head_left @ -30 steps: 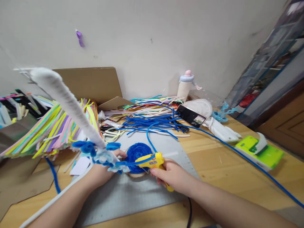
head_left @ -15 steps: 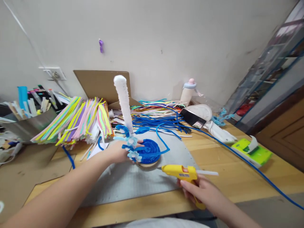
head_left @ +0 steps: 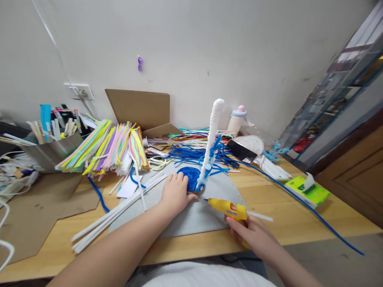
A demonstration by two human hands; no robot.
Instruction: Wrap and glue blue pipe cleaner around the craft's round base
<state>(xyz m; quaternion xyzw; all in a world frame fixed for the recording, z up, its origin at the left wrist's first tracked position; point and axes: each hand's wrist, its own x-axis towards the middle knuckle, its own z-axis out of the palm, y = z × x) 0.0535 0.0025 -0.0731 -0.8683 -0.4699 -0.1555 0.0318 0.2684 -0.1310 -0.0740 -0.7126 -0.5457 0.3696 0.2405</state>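
My left hand (head_left: pixel 176 192) grips the near left edge of a round base (head_left: pixel 188 175) coiled in blue pipe cleaner, thumb along its front. From the base's right side rises a white fuzzy post (head_left: pixel 213 133), leaning slightly right. Blue leaf shapes and pale blue flowers (head_left: pixel 208 166) run along the post's right side. My right hand (head_left: pixel 251 231) is closed round the handle of a yellow glue gun (head_left: pixel 224 206). A translucent glue stick (head_left: pixel 260 216) juts from its back. The nozzle points left, just short of the base and apart from it.
A grey mat (head_left: pixel 209 217) lies under the work. White sticks (head_left: pixel 119 213) cross its left side. Pipe cleaner bundles (head_left: pixel 101 151), a pen holder (head_left: pixel 55 153) and cardboard (head_left: pixel 140 111) stand behind. A phone (head_left: pixel 241 151), bottle (head_left: pixel 237 121) and green pack (head_left: pixel 308 191) sit right.
The base has turned, bringing the white post and flowers from its left side to its right. My left hand now grips the near left edge. The glue gun stays nearly in place.
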